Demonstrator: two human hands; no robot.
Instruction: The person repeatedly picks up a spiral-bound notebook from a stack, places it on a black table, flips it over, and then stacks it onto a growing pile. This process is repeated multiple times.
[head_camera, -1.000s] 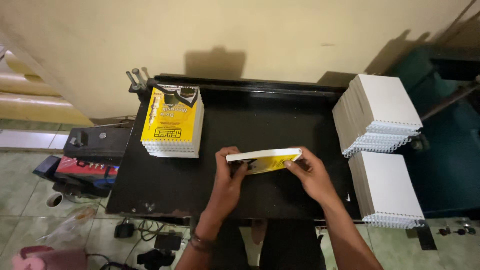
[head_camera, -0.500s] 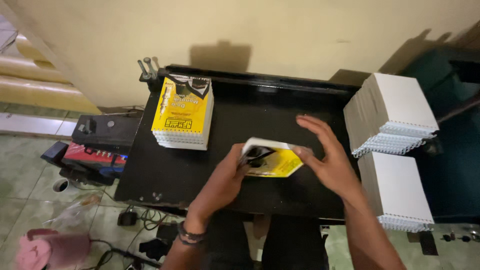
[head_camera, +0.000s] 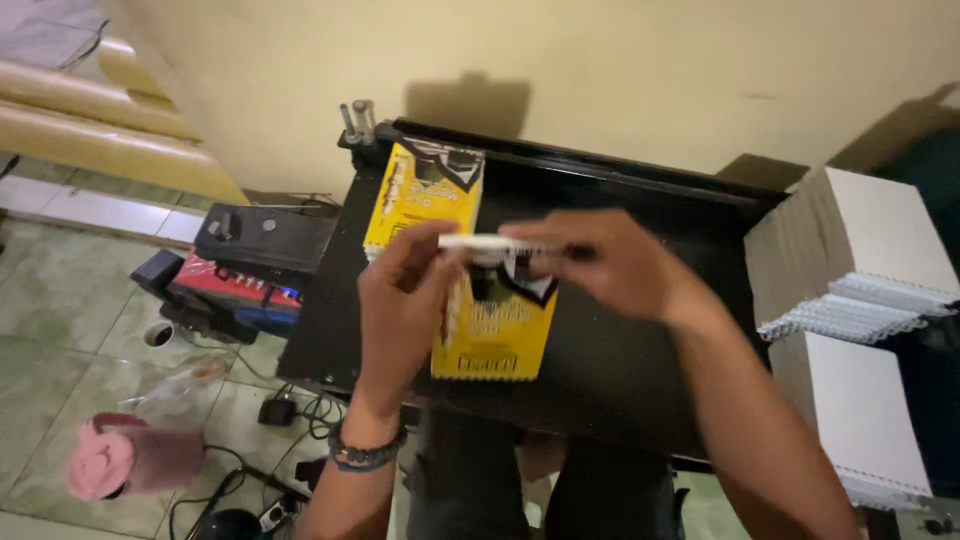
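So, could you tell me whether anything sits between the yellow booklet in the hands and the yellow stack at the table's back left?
Nothing visible does. The left hand and right hand hold the yellow booklet above the black table, and only bare tabletop lies between it and the stack of yellow booklets.

Spiral-bound booklet (head_camera: 492, 325): yellow cover with black and white artwork, white comb edge uppermost, hanging upright, raised above the black table (head_camera: 620, 360).
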